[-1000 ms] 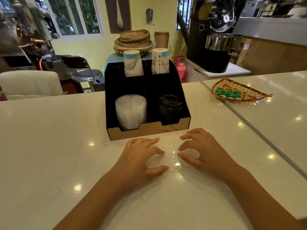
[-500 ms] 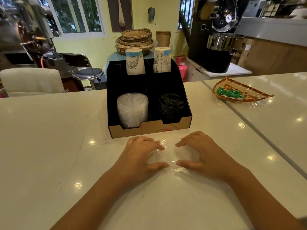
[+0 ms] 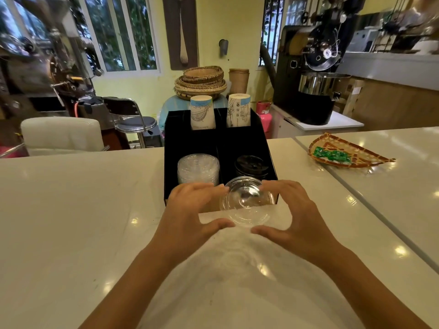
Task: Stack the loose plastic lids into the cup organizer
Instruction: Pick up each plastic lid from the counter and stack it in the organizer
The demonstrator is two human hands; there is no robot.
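Note:
A clear plastic lid (image 3: 247,203) is held above the white counter, just in front of the black cup organizer (image 3: 237,143). My left hand (image 3: 192,210) grips its left rim and my right hand (image 3: 294,210) grips its right rim, thumbs underneath. The organizer's front left bay holds a stack of clear lids (image 3: 198,168); the front right bay holds a stack of black lids (image 3: 251,166). Two upside-down stacks of paper cups (image 3: 203,112) stand in the back bays. My hands hide part of the organizer's cardboard-coloured front lip.
A woven tray (image 3: 370,157) with a green packet lies on the counter at the right. A seam (image 3: 356,188) in the counter runs diagonally on the right. Behind the counter are a stool, woven baskets and a black coffee roaster.
Both hands closed on the clear lid, lifted it off the counter and carried it forward toward the organizer's front.

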